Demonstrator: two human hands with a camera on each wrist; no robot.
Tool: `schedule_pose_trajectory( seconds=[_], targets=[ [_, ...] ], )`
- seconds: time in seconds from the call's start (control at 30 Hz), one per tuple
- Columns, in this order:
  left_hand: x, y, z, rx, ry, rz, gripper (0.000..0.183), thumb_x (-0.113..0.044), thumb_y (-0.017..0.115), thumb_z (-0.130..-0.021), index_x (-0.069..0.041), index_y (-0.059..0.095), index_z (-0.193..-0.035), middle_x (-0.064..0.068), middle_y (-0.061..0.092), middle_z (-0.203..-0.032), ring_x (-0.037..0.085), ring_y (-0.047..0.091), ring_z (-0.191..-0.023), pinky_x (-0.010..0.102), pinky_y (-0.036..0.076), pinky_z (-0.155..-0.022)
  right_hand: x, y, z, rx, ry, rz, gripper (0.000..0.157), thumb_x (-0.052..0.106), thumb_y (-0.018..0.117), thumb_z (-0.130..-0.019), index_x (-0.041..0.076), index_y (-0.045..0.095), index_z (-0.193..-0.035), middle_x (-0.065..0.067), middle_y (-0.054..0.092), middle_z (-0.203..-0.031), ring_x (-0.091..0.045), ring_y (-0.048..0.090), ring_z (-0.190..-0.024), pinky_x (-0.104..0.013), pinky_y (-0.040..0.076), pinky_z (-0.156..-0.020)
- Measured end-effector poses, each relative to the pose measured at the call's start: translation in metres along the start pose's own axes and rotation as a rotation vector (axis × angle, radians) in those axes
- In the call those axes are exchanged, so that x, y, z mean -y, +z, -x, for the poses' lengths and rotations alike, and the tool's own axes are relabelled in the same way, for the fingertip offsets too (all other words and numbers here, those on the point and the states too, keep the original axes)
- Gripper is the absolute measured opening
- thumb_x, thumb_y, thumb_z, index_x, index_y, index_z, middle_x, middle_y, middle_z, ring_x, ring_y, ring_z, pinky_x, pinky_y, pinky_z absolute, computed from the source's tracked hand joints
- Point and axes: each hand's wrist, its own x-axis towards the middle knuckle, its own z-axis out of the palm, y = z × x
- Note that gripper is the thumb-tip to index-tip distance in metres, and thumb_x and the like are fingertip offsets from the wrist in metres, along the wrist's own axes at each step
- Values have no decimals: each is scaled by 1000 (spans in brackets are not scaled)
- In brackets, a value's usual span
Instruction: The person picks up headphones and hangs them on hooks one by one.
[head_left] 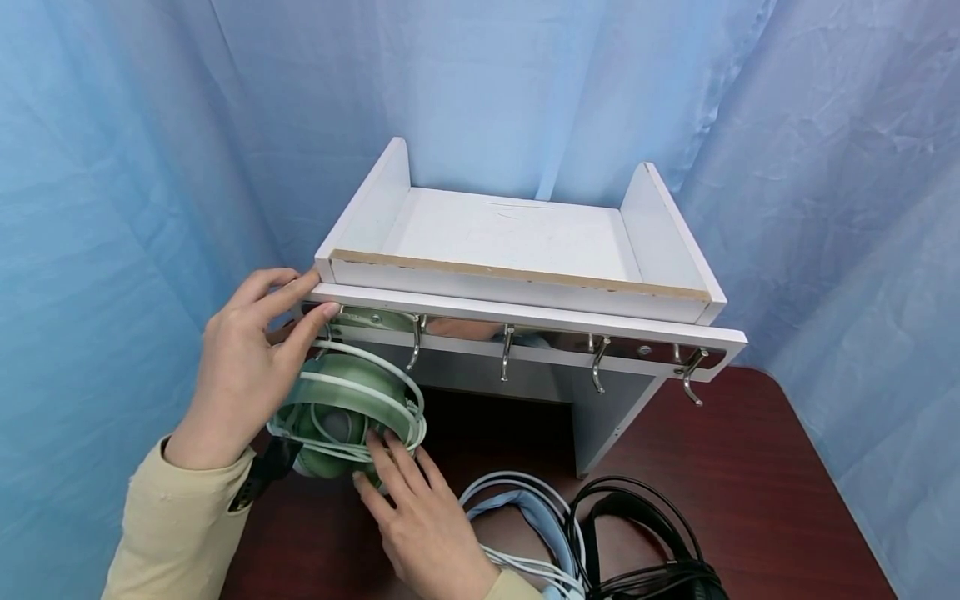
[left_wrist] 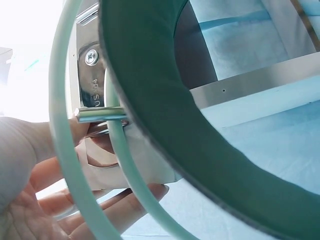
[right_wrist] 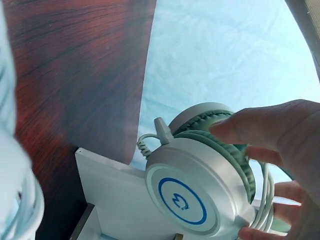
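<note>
Left hand (head_left: 243,367), about 8:30 in head view: gripped the front left corner of the white shelf (head_left: 517,237), thumb in front. Green headphones (head_left: 356,396) at 8 o'clock, up against the leftmost hook (left_wrist: 100,114). Headband (head_left: 363,373) toward 12, ear cups (head_left: 322,461) toward 6; long axis roughly 12–6. Right hand (head_left: 431,521), 6–7 o'clock: held the cup end, fingers bent on it, hiding part; couldn't tell how much weight it took. Four more hooks (head_left: 506,354) ran off toward 3–4. Blue headphones (head_left: 540,518) at 5–6, black headphones (head_left: 637,507) at 5, both on the dark red table (head_left: 780,500). Left wrist only: a pale green tube (left_wrist: 120,145) passed behind the hook's rod; headband blocked much of the shelf. Right wrist only: blue ring logo (right_wrist: 181,201) on a cup's outer face, cable plug (right_wrist: 162,131) beside it.
</note>
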Motion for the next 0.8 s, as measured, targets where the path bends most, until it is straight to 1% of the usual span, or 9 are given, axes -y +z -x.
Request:
schedule_pose_trajectory(
  seconds=[0.13,0.23,0.3,0.4,0.47,0.6,0.7,0.77,0.8],
  targets=[
    [0,0,0,-1,1,-2,37,-16,67,-86,-5,62,-121,13,58,-114,23,61,-80,42,55,-71,-2,0,3,-6,-21,-27,67,34,71,-77,21,44,-137,-11,23,-153,-25,22,-142,-37,40,-107],
    [0,0,0,-4,4,-6,37,-16,66,-86,-5,62,-121,12,58,-114,22,61,-78,42,55,-71,-3,0,6,-34,-37,-55,71,33,72,-77,21,40,-140,-10,29,-151,-25,26,-141,-36,39,-108],
    [0,0,1,-5,7,-6,37,-15,66,-86,-5,62,-121,12,58,-114,21,61,-77,42,56,-71,-3,0,9,-48,-32,-94,74,31,71,-78,21,37,-142,-8,31,-150,-24,28,-140,-34,39,-109],
    [0,1,1,-8,13,-10,37,-15,66,-86,-4,62,-121,13,57,-114,20,60,-75,42,56,-71,-3,-1,12,-93,-19,-144,76,27,70,-79,21,33,-145,-8,34,-149,-25,31,-138,-33,40,-108],
    [0,1,1,-9,16,-12,37,-14,66,-86,-4,62,-121,13,57,-114,21,60,-75,43,57,-70,-3,-1,14,-127,-15,-171,74,26,67,-82,21,31,-146,-8,35,-148,-24,32,-138,-31,41,-106],
    [0,1,2,-14,18,-20,37,-14,66,-86,-4,62,-121,13,57,-114,20,60,-75,42,56,-70,-6,-2,19,-216,-46,-186,54,23,52,-91,17,37,-143,-9,43,-143,-25,37,-135,-30,45,-103],
    [0,2,2,-14,18,-18,37,-14,66,-86,-4,62,-121,13,57,-114,20,60,-76,42,56,-71,-10,-3,25,-233,-63,-221,50,24,53,-91,17,43,-140,-8,47,-139,-23,40,-133,-30,46,-101],
    [1,2,2,-15,18,-17,37,-15,66,-86,-5,62,-121,13,57,-114,20,60,-76,42,56,-71,-14,-3,30,-216,-66,-255,54,26,62,-87,17,45,-138,-8,49,-138,-23,42,-132,-30,47,-101],
    [1,2,2,-15,18,-17,37,-15,66,-86,-5,62,-121,13,57,-114,21,61,-77,41,56,-71,-16,-3,32,-195,-61,-277,57,28,66,-85,18,46,-137,-7,49,-138,-22,42,-132,-30,47,-100]
  ],
)
